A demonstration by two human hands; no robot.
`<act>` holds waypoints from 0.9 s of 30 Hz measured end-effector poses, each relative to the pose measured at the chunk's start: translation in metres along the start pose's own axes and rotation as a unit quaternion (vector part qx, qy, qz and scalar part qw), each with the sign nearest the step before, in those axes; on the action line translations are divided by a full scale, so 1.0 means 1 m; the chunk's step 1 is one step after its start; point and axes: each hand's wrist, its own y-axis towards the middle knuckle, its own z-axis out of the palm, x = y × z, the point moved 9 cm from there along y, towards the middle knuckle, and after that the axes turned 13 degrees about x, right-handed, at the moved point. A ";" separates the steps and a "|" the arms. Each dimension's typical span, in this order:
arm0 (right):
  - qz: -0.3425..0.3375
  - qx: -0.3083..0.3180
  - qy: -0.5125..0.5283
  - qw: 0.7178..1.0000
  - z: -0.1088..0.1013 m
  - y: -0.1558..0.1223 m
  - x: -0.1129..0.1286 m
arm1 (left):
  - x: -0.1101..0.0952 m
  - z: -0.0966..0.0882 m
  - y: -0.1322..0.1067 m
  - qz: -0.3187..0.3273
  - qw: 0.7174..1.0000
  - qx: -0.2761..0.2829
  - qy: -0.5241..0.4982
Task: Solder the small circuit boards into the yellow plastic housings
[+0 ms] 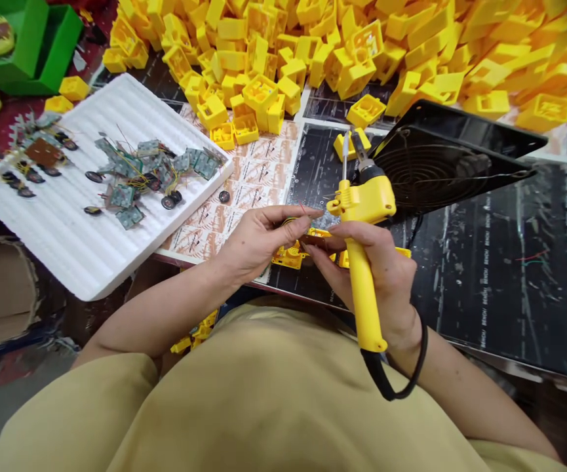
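My right hand (pixel 379 275) is closed around the handle of a yellow soldering iron (pixel 364 252), its tip pointing up and away from me; its fingertips also pinch a small brown circuit board (pixel 318 241). My left hand (pixel 261 239) is closed in a pinch on the thin wires (pixel 297 216) of that board, just left of the iron. Beneath both hands lies a small yellow plastic housing (pixel 289 257) on the black mat.
A white foam tray (pixel 81 249) at left holds several small boards with wires and discs. A big heap of yellow housings (pixel 362 46) fills the back. A black fan (pixel 435 164) stands at right, green boxes (pixel 32 46) at far left.
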 end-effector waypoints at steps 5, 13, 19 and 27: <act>0.007 0.010 -0.005 1.000 -0.001 -0.004 -0.001 | 0.004 -0.001 -0.002 -0.033 0.999 0.025 0.007; -0.040 0.095 -0.028 0.994 0.001 -0.008 -0.007 | -0.049 0.007 -0.005 0.009 0.884 0.098 0.457; -0.051 0.095 -0.007 0.994 -0.006 -0.010 -0.006 | -0.070 0.011 -0.002 0.040 0.875 0.106 0.471; -0.018 -0.002 0.056 0.998 -0.032 -0.007 0.002 | -0.009 -0.011 0.007 -0.053 0.969 0.122 0.210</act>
